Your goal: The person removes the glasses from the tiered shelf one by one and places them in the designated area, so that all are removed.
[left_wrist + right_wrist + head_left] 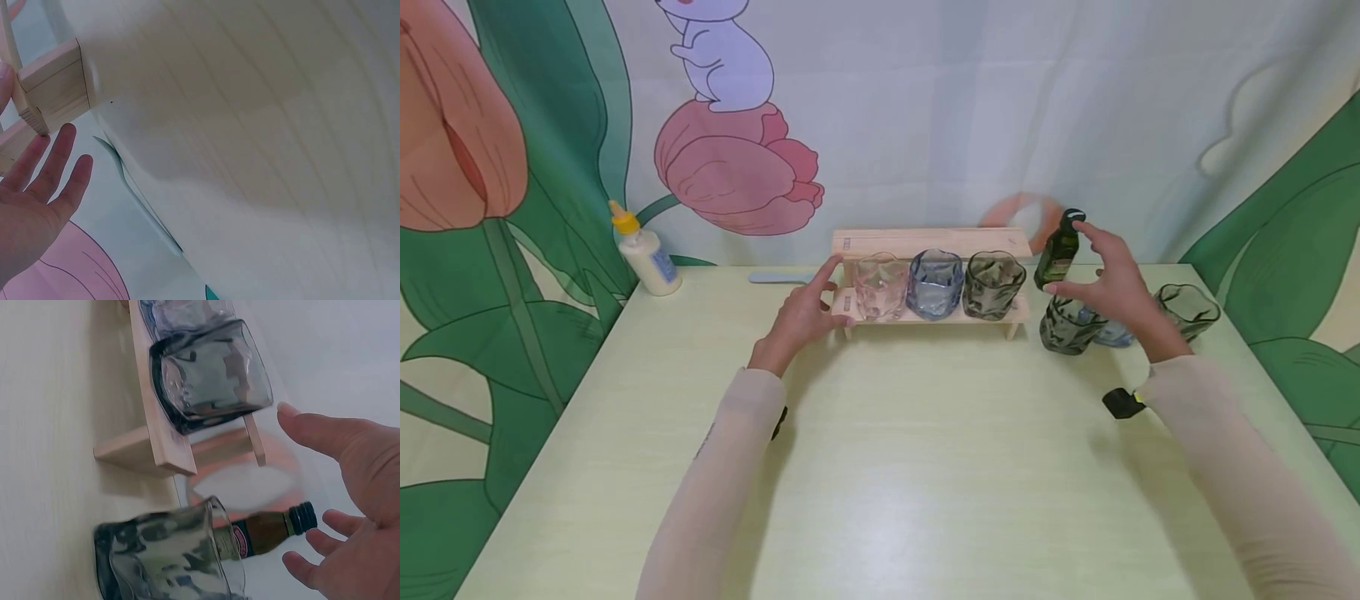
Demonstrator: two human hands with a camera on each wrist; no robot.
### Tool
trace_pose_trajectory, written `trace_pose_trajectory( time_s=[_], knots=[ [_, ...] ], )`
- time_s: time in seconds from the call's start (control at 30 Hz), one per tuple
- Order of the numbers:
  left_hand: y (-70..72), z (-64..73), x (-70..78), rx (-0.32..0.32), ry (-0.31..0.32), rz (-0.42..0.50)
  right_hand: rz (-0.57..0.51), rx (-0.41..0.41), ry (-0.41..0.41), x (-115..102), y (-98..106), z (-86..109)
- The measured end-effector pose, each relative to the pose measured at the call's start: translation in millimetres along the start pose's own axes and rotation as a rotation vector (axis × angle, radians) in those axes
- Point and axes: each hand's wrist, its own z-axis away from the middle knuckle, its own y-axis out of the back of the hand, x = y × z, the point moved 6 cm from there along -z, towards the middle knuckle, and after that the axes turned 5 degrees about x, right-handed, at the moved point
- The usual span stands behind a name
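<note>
A two-tier wooden rack [932, 242] stands at the table's back. On its lower shelf, from left to right, sit a pink glass [882, 287], a blue glass [936, 285] and a grey glass [994, 286]. My left hand [797, 321] touches the rack's left end, thumb by the lower shelf; its fingers [59, 165] are nearly straight in the left wrist view. Spread and holding nothing, my right hand [1116, 283] hovers near a small dark green bottle [1058, 257] with a black cap. Below that hand stands another grey glass [1066, 332], partly overlapping the bottle in the right wrist view.
Partly hidden by the right hand is a second blue glass [1115, 337]; one more grey glass [1189, 310] stands farther right. A white glue bottle [651, 260] with a yellow cap stands back left. A flat pale-blue strip [775, 277] lies left of the rack. Behind hangs a printed curtain [925, 108].
</note>
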Motion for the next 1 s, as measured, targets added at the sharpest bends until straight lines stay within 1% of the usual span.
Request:
trace_pose_trajectory(
  time_s=[0.2, 0.47, 0.8, 1.0],
  knots=[
    [1.0, 1.4, 0.5, -0.003, 0.002, 0.003, -0.031, 0.012, 0.057, -12, -17, 0.3],
    [-0.4, 0.1, 0.1, 0.003, 0.005, -0.001, -0.041, 0.008, 0.068, -23, -38, -1.8],
    [0.6, 0.8, 0.4, 0.011, -0.004, -0.003, -0.096, 0.010, 0.046, -28, -58, -3.6],
    [-0.3, 1.0, 0.8, 0.013, -0.006, 0.003, -0.081, -0.010, 0.034, -33, -70, -3.8]
  ],
)
